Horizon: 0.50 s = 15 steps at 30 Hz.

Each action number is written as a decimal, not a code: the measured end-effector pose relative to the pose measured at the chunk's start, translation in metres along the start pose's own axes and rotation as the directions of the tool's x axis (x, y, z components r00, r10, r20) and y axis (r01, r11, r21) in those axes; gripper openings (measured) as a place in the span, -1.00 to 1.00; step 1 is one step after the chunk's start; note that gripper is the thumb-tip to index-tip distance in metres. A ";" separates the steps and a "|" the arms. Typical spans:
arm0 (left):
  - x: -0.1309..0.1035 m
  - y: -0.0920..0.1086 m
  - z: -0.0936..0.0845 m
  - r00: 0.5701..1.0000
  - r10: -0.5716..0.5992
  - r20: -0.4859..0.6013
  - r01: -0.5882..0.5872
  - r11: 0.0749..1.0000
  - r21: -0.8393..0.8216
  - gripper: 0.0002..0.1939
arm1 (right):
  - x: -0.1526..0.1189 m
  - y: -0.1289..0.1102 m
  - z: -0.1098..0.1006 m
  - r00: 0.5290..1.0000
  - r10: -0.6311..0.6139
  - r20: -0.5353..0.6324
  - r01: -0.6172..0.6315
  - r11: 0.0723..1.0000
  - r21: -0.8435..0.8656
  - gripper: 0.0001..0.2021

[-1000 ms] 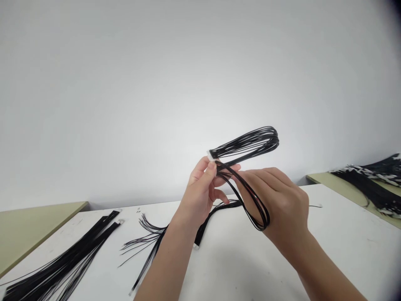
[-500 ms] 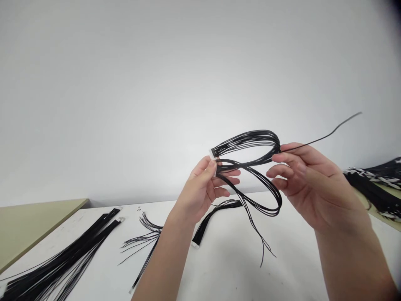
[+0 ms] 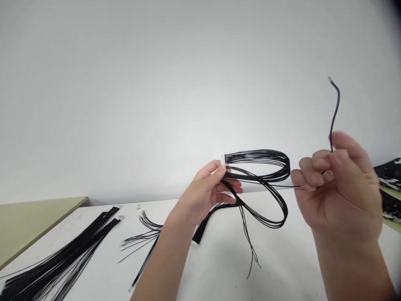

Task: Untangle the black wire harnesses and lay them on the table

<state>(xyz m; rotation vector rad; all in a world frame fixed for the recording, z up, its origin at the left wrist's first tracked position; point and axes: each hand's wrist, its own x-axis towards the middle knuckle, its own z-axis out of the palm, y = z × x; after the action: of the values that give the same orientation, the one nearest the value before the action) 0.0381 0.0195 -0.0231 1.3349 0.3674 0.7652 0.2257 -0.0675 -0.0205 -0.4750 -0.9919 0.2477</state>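
Observation:
A black wire harness [image 3: 257, 158] with a white connector [image 3: 223, 159] is pinched between the thumb and fingers of my left hand [image 3: 209, 189]. Its wires loop out to the right in two bends and return toward the connector area. A few loose wire ends [image 3: 251, 255] hang below. My right hand [image 3: 340, 188] is closed around a single black wire [image 3: 336, 109], which runs from the harness to the palm and sticks up above the fingers, with a small terminal at its tip.
Long bundles of black wires [image 3: 59, 255] lie on the white table [image 3: 275, 267] at left. A harness with fanned-out ends [image 3: 147, 238] is partly behind my left forearm; another black harness [image 3: 203, 228] lies behind my left hand. More bundles [image 3: 391, 200] sit at far right.
My right hand has moved right, away from the loops, and closed around the single wire. That wire's tip now points up. The harness in my left hand has shifted slightly right and down.

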 end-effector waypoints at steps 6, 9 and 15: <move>-0.001 0.002 -0.001 1.000 -0.021 0.000 0.021 0.999 0.041 -0.71 | -0.013 -0.015 0.005 0.960 -0.212 0.183 0.273 0.855 -0.441 -0.82; -0.004 0.005 0.001 1.000 -0.011 0.021 0.009 0.998 0.056 -0.72 | -0.013 -0.021 0.003 0.918 -0.179 0.354 0.361 0.745 -0.560 -0.84; -0.009 0.007 0.003 0.999 0.012 0.043 -0.016 0.997 0.078 -0.73 | -0.009 -0.026 -0.007 0.857 -0.097 0.506 0.450 0.620 -0.642 -0.89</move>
<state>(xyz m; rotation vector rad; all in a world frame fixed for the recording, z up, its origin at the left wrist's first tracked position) 0.0318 0.0115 -0.0172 1.4263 0.3578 0.7394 0.2265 -0.0955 -0.0173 -1.0385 -1.5933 -0.4053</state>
